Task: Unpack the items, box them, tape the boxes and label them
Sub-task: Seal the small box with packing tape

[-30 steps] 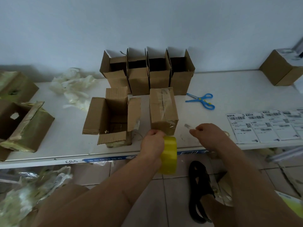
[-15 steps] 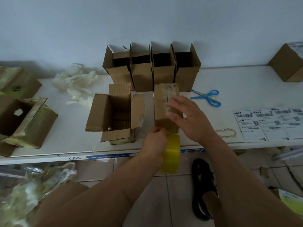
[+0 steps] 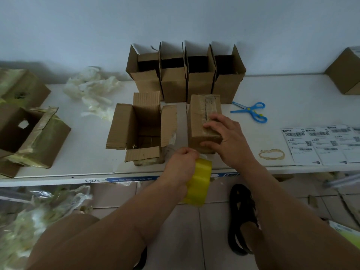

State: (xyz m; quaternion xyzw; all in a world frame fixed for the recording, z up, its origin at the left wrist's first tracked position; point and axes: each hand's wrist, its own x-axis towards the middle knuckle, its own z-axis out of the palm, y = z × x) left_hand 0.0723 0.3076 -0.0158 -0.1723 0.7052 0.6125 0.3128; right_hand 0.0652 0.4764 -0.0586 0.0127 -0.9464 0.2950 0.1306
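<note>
**Taping the closed box at the counter's edge**

The small closed brown cardboard box [image 3: 204,121] stood near the front edge of the white counter [image 3: 292,94], and everything else is placed from it. The right hand [image 3: 226,137] lay over its near top corner, fingers spread and pressing the tape down, thumb on the front face. Just below the box, the left hand [image 3: 182,164] gripped the yellow roll of packing tape [image 3: 198,184], fingers curled round it.

The box looked light and stiff, its taped seam probably slick; holding it by the bare cardboard sides seemed safest.

Left of it sat an open brown carton [image 3: 144,129]; behind it, four open cartons in a row [image 3: 185,75]. To its right lay blue plastic scissors [image 3: 251,111] and white barcode label sheets [image 3: 321,145], their print too small to read.
</note>
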